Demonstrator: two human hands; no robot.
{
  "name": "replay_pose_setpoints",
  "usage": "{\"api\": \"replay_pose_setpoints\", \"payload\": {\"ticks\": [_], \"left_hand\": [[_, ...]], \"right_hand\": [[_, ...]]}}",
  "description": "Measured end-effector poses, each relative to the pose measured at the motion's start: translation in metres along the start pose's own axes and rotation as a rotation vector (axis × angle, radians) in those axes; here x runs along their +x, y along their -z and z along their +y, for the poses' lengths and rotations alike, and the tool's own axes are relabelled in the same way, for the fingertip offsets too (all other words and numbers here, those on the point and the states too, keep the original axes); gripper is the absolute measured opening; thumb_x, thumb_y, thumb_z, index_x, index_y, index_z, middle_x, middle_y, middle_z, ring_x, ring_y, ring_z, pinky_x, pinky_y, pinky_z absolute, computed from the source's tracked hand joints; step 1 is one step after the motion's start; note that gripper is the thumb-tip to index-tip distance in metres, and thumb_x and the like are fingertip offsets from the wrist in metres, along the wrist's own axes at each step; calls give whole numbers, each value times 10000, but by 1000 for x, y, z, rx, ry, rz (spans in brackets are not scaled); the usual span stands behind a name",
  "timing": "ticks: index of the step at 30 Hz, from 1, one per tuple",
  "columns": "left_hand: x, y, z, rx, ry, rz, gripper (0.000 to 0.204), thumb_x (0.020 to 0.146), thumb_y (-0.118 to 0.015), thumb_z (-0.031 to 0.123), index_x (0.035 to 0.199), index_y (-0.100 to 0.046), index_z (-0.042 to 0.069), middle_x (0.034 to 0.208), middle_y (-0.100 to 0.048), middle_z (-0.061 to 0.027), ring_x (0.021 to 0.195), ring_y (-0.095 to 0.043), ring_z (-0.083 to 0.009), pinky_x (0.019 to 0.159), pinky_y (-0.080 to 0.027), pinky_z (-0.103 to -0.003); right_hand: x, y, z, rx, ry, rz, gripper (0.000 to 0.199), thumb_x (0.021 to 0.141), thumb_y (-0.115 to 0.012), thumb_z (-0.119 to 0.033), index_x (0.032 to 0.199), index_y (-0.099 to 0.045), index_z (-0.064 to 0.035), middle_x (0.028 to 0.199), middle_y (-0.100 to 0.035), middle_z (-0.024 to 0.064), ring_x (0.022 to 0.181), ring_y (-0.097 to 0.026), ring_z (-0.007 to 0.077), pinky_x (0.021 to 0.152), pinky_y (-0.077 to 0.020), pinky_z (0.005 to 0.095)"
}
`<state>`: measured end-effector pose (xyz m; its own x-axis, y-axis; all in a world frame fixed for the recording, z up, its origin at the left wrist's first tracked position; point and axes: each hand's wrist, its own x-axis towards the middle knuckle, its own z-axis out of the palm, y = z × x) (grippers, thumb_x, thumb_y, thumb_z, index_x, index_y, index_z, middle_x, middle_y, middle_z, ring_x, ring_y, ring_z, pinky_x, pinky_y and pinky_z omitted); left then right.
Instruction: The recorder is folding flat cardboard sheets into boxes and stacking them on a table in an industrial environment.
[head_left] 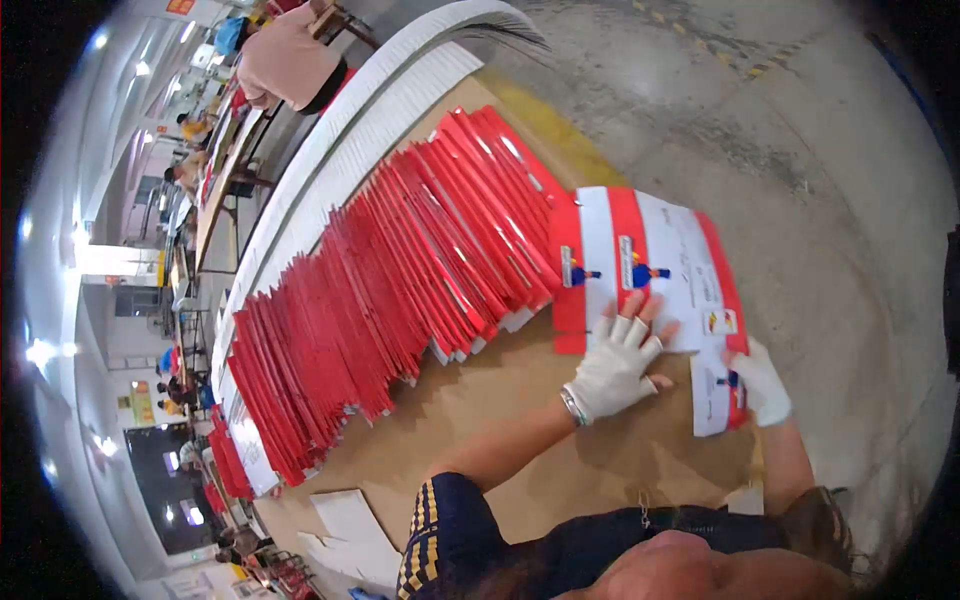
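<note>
A flat red-and-white printed carton sheet (680, 245) with blue figures lies at the right end of the table. My left hand (620, 362), in a white fingerless glove, rests on its near edge with the fingers spread. At the right edge, my gloved right hand (765, 388) has its fingers closed on a narrower printed part (712, 395), which hangs toward me. I cannot tell whether that part is a flap or a separate piece. Touching the sheet's left side is a long overlapping row of red flat cartons (370, 280).
Brown board (490, 410) covers the table. Long white ribbed sheets (340, 160) lie behind the red row. White card scraps (350, 530) are at the near left. Concrete floor (830, 230) lies beyond the right side. A person in a pink top (290, 60) works at another table.
</note>
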<state>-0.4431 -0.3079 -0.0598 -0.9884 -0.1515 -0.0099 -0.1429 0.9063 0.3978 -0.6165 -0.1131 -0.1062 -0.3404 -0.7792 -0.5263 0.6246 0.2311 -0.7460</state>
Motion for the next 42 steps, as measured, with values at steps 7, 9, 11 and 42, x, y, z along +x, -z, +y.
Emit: {"api": "replay_pose_setpoints", "payload": {"ticks": [7,9,11,42], "left_hand": [[77,73,-92,72,225,15,653,790,-624,459,1218,-494,-17,1181,-482,-196,1134,-449,-350,1045,-283,-527],[76,59,-107,231,52,171,629,806,-581,519,1160,-543,1,1135,-502,-174,1141,-448,-340,1051,-262,-558],[76,77,-98,243,35,-26,633,793,-570,557,1129,-556,21,1110,-515,-153,1135,-457,-328,1052,-253,-569],[-22,145,-139,289,400,433,645,794,-526,606,1167,-565,82,1290,-452,-205,1283,-319,-396,1042,-109,-670]], "right_hand": [[-28,55,-77,-306,172,302,537,773,-533,-17,1297,-436,51,1236,-549,127,1143,-519,196,999,-383,327],[-49,85,-89,-269,252,259,595,773,-540,-30,1346,-396,43,1302,-501,137,1199,-473,206,1034,-342,329],[-73,114,-94,-314,234,242,630,761,-542,-25,1365,-375,38,1334,-471,138,1220,-453,208,1044,-328,329],[291,-221,-84,-86,240,-463,418,976,-429,-314,1294,-470,-46,1264,-528,91,1109,-534,206,992,-413,373]]}}
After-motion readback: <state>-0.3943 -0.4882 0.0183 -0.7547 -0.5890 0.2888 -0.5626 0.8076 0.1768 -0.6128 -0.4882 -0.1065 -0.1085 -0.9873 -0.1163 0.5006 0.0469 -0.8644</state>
